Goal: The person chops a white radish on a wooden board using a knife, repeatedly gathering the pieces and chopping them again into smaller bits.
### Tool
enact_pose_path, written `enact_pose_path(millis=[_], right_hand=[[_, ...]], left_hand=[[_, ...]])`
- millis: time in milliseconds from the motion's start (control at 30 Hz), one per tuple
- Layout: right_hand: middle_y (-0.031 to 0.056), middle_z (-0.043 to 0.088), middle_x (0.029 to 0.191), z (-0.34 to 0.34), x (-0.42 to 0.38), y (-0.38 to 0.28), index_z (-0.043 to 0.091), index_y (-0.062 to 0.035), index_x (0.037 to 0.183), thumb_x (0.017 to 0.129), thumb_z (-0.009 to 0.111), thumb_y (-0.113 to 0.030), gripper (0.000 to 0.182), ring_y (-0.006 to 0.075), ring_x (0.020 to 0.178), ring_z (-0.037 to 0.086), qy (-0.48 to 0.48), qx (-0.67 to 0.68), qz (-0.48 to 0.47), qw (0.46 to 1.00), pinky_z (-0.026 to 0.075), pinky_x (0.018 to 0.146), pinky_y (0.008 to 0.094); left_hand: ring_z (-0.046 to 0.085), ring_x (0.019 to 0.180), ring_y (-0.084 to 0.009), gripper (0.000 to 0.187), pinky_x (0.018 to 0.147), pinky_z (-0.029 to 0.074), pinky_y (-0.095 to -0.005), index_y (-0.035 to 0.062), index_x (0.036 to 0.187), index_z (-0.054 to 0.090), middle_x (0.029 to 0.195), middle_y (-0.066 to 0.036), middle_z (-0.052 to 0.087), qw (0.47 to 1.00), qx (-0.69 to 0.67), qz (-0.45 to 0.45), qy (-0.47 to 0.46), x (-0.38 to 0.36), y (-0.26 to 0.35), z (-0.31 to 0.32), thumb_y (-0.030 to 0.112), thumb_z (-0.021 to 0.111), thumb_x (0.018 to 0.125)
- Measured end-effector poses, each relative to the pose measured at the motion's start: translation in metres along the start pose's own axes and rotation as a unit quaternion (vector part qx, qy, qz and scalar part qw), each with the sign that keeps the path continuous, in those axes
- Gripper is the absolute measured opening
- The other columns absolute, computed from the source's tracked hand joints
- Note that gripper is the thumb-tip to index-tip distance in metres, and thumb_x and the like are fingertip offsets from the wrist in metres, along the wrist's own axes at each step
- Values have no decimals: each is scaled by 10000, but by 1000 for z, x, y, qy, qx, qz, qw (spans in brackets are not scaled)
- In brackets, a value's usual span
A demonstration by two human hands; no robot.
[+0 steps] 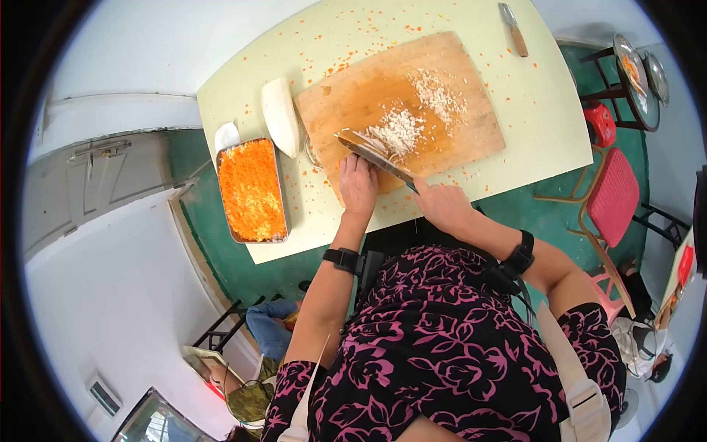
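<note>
Cleaver (372, 153), broad blade, lies just beyond my fingertips; its long axis runs from the handle in my right hand (440, 206) up and away to the left, across the near edge of the wooden cutting board (401, 103). Right fingers are closed round the handle. Left hand (358, 184) rests flat, fingers extended and holding nothing, touching the blade's spine near its far end. Next out, just past the blade: a heap of chopped white vegetable (398, 131), with a second, thinner scatter further up the board. Left of my left fingers: a half white radish (280, 116), then a metal tray of grated carrot (251, 190). Farthest, well beyond the right fingers: a small knife (513, 28).
</note>
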State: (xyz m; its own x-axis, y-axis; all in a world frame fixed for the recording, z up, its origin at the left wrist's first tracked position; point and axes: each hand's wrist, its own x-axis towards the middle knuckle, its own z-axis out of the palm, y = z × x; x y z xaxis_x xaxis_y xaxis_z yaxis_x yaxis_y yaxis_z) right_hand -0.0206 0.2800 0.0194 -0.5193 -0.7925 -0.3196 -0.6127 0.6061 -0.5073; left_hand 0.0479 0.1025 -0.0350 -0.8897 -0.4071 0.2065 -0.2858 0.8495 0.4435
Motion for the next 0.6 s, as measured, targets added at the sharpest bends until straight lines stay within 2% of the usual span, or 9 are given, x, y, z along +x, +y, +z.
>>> enact_pose_path(millis=[233, 333, 433, 533, 600], right_hand=[[174, 614, 644, -4, 6, 1, 431, -35, 946, 879, 485, -230, 213, 353, 613, 619, -25, 22, -5, 999, 475, 533, 456], [183, 612, 651, 17, 36, 6, 436, -32, 955, 879, 480, -230, 217, 362, 610, 613, 9, 83, -35, 996, 468, 530, 460], [200, 592, 648, 11, 57, -11, 448, -31, 931, 886, 470, -241, 216, 397, 614, 586, 51, 74, -11, 996, 452, 543, 488], [192, 599, 642, 15, 62, -6, 447, -25, 938, 877, 477, -201, 189, 372, 604, 603, 80, 83, -19, 993, 461, 523, 461], [190, 598, 638, 14, 52, -2, 449, -22, 930, 873, 477, -190, 180, 373, 603, 602, 73, 58, -61, 994, 461, 523, 462]], left_hand=[[497, 875, -335, 168, 767, 432, -393, -6, 853, 568, 942, -152, 554, 1000, 13, -13, -12, -1, -1, 2, 28, 614, 695], [502, 890, -332, 182, 778, 433, -389, -5, 863, 572, 959, -151, 560, 1000, -1, -15, -11, 0, 2, 2, 33, 624, 693], [504, 886, -332, 192, 778, 431, -392, 6, 876, 583, 957, -145, 564, 1000, 3, -12, -9, -1, 0, 0, 43, 637, 695], [504, 875, -333, 198, 773, 429, -397, 20, 892, 601, 951, -138, 568, 1000, -5, -3, 2, -1, -2, 1, 59, 651, 705], [506, 877, -331, 211, 775, 431, -394, 16, 905, 603, 950, -140, 568, 1000, -9, -5, 3, -3, -2, -1, 58, 651, 705]])
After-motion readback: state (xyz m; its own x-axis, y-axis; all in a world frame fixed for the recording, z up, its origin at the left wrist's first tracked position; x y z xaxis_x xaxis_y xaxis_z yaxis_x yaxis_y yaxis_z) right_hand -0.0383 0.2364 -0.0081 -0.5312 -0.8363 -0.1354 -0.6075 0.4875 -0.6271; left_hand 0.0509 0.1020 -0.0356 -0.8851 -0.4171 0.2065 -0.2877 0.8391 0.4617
